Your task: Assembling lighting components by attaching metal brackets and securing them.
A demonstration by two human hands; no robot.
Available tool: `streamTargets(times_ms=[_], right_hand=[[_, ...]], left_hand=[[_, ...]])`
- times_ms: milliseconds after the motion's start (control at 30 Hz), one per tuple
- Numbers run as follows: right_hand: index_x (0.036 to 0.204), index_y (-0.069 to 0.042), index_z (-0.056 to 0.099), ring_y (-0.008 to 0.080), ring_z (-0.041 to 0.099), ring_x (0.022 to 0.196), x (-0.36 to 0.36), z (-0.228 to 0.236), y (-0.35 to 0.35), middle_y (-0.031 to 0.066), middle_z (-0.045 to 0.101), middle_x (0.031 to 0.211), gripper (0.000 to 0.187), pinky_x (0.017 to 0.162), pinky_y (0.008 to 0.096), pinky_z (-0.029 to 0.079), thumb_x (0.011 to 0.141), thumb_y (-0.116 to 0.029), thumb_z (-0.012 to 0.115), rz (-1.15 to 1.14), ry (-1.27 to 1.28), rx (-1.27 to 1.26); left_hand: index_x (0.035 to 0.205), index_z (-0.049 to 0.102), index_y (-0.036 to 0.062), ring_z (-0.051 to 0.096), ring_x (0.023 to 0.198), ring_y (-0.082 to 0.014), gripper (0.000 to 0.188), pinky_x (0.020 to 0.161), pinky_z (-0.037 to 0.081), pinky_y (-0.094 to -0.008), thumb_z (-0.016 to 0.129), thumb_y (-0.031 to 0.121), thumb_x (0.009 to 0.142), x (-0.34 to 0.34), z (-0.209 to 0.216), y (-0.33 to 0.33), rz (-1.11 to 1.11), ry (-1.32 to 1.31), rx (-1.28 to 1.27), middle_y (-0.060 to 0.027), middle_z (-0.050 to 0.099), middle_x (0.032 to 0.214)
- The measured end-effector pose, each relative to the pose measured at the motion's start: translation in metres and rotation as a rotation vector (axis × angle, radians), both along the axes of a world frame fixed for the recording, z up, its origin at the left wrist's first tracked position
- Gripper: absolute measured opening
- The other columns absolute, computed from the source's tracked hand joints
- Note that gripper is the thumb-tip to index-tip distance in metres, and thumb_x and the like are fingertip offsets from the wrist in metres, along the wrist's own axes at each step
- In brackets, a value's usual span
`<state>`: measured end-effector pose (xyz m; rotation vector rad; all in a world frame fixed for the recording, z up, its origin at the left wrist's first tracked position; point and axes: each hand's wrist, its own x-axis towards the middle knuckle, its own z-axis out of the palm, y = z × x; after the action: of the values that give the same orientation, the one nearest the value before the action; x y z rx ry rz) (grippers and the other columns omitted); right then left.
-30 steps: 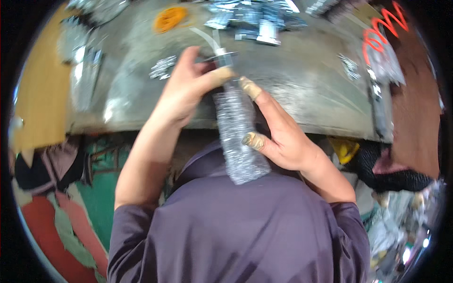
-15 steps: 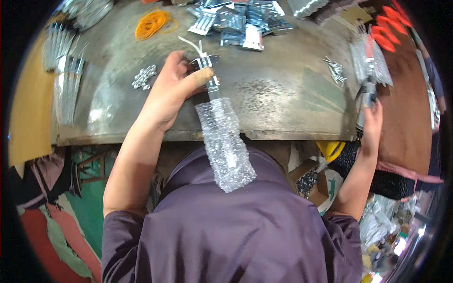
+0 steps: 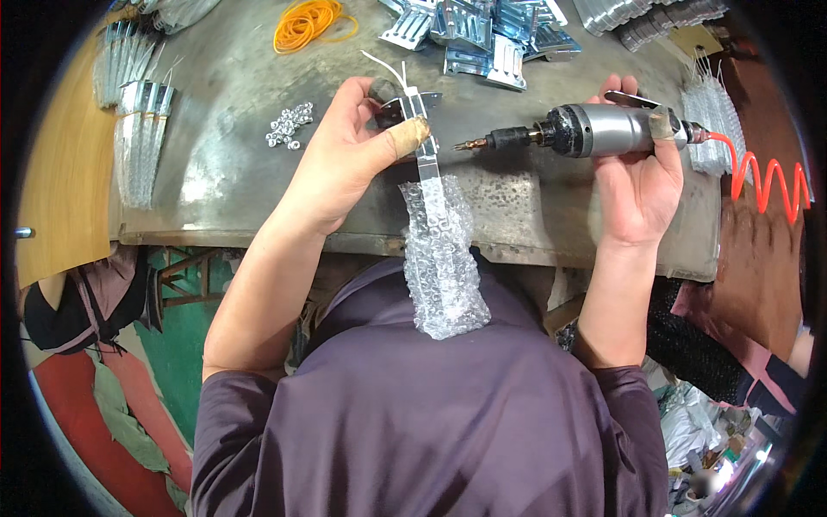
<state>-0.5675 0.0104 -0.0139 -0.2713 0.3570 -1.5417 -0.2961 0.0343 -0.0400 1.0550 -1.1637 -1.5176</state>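
Observation:
My left hand grips a narrow metal strip at its upper end, thumb on the front, with a small dark bracket there. Thin white wires stick out of the top. Clear bubble wrap covers the lower part, which hangs past the table's front edge against my shirt. Wrapped around a silver and black air screwdriver is my right hand. Its bit points left at the strip, a short gap away. A red coiled hose runs off its back end. Finger coverings show on both thumbs.
Small shiny nuts lie left of my left hand. Flat metal brackets are heaped at the back, near orange bands. Bubble-wrapped strips lie at the left and right. Other people are partly visible at both sides.
My right hand has brought the air screwdriver from the table's right side in toward the strip. The left hand still holds the strip. The whole view has shifted slightly.

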Motion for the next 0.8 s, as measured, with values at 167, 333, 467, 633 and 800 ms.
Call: streamTargets(times_ms=[167, 333, 467, 633, 800], right_hand=[[0.120, 0.009, 0.040, 0.0331, 0.045, 0.117, 0.0074, -0.0058, -0.0007, 0.0205, 0.050, 0.121, 0.038, 0.102, 0.0507, 0.035, 0.089, -0.011, 0.053, 0.001, -0.014, 0.035], [0.119, 0.008, 0.041, 0.0334, 0.046, 0.117, 0.0084, -0.0047, 0.0024, 0.0207, 0.051, 0.119, 0.038, 0.101, 0.0501, 0.036, 0.088, -0.010, 0.053, -0.018, 0.000, 0.044], [0.120, 0.008, 0.040, 0.0340, 0.046, 0.116, 0.0045, -0.0070, 0.0036, 0.0209, 0.050, 0.121, 0.039, 0.101, 0.0497, 0.036, 0.087, -0.009, 0.053, -0.024, -0.008, 0.055], [0.126, 0.010, 0.034, 0.0337, 0.041, 0.119, 0.0040, -0.0047, 0.0034, 0.0212, 0.044, 0.125, 0.049, 0.104, 0.0495, 0.031, 0.085, -0.006, 0.056, -0.035, -0.017, 0.048], [0.125, 0.010, 0.034, 0.0341, 0.041, 0.119, 0.0045, -0.0079, 0.0031, 0.0214, 0.044, 0.125, 0.047, 0.104, 0.0497, 0.031, 0.086, -0.006, 0.054, -0.026, -0.068, 0.089]], left_hand=[[0.118, 0.039, -0.0017, 0.055, 0.095, -0.0148, 0.049, 0.083, 0.046, -0.0279, 0.068, 0.012, 0.081, -0.0012, 0.0007, 0.0001, 0.025, 0.070, 0.041, -0.0121, 0.050, 0.109], [0.120, 0.037, -0.0022, 0.054, 0.097, -0.0150, 0.052, 0.083, 0.045, -0.0277, 0.068, 0.012, 0.081, -0.0022, 0.0012, 0.0010, 0.030, 0.066, 0.054, -0.0124, 0.049, 0.110], [0.119, 0.035, -0.0030, 0.061, 0.098, -0.0233, 0.048, 0.087, 0.049, -0.0334, 0.063, 0.016, 0.085, -0.0012, -0.0021, 0.0021, 0.011, 0.003, -0.036, -0.0154, 0.051, 0.110], [0.119, 0.035, -0.0028, 0.061, 0.097, -0.0228, 0.046, 0.087, 0.049, -0.0328, 0.062, 0.014, 0.085, -0.0021, -0.0018, 0.0017, 0.001, 0.005, -0.040, -0.0154, 0.051, 0.111], [0.118, 0.036, -0.0023, 0.061, 0.097, -0.0229, 0.045, 0.086, 0.049, -0.0334, 0.063, 0.011, 0.084, -0.0054, -0.0007, 0.0030, 0.032, 0.027, -0.042, -0.0154, 0.050, 0.112]])
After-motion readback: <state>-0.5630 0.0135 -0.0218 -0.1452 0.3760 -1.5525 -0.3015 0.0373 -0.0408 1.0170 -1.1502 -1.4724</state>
